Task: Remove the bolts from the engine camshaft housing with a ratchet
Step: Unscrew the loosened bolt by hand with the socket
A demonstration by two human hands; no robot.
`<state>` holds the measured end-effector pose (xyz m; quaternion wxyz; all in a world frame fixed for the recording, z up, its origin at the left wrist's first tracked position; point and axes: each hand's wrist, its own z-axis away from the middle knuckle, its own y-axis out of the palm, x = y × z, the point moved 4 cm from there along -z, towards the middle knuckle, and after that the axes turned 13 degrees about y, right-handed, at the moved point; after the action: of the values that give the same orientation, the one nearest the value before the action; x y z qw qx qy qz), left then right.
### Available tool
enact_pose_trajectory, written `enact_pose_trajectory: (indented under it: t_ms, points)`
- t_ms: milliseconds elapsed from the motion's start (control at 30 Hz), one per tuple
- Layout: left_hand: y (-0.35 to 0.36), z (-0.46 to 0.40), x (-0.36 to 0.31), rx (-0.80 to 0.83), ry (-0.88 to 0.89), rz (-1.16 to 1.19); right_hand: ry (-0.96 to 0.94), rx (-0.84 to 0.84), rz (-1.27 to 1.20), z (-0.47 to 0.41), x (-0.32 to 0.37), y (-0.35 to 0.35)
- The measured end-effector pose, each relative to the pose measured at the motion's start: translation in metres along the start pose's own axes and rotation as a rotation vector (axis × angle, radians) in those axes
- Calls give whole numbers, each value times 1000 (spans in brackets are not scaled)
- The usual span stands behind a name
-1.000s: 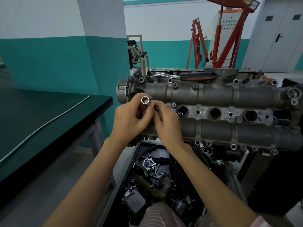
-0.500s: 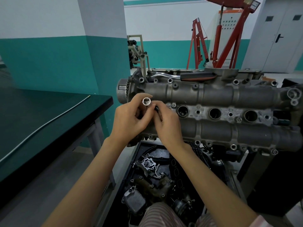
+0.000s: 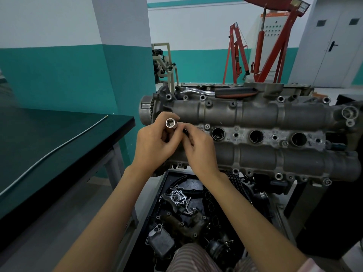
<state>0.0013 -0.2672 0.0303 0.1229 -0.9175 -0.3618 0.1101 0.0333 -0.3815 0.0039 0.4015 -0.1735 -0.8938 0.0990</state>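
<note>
The left hand (image 3: 155,146) grips the socket (image 3: 170,123), open end up, while the right hand (image 3: 198,148) pinches a dark part at its base, probably fitting it for the ratchet (image 3: 214,92).

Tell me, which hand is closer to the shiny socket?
Left. The left hand holds the socket in its fingers; the right hand sits just beside it, fingertips close.

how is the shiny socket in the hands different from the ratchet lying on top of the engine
The short silver metal socket is a stubby tube with an open end facing the camera; the long chrome ratchet with a black and red handle is slim and stretched out. The socket is gripped by the left hand with the right hand against it; the ratchet lies untouched on the grey camshaft housing. Both are bright metal.
</note>
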Motion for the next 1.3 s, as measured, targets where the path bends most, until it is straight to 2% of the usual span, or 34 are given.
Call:
enact_pose_trajectory:
  t_ms: [333,667,867,1167,1300]
  points:
    - [2,-2,2,18,-1,-81,57,-35,57,-2,-1,0]
    - [1,-2,2,36,12,-46,0,27,29,-1,2,0]
    - [2,-3,4,25,6,-72,57,-32,78,-1,-2,0]
    - [-1,-1,2,54,44,-4,30,-56,0,0,0,-1]
    - [0,-1,5,4,29,-26,16,-68,34,0,4,-2]
